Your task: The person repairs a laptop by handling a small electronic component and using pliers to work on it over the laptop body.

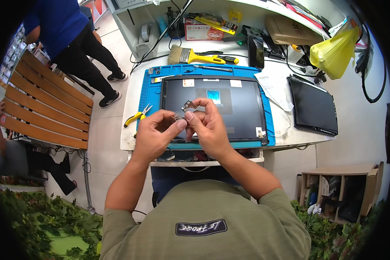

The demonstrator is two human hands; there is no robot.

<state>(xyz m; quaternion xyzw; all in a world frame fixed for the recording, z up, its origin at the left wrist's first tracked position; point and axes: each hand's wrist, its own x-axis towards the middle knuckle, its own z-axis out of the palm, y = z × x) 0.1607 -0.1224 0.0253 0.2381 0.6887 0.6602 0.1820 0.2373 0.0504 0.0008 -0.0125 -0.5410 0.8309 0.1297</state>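
Inspection or adjustment appears to be in hand: a small metal part (189,105) is held above a dark flat panel (246,104). Left hand (158,130): thumb and fingers pinched on metal at its lower end. Right hand (208,128): thumb and fingers grasping the upper end. Whether this is one piece or two cannot be told. Judgement: any further move calls for light fingertip control and a steady hold.

Surface: panel lies on a blue mat (144,91) on a white bench (284,138). Yellow-handled pliers (135,118) near the mat's left edge; broad brush (190,56) beyond; second dark panel (314,106) at right.

Room: slatted wooden bench (47,104) and a standing person in blue (71,32) at left; open wooden cabinet (340,169) at lower right.
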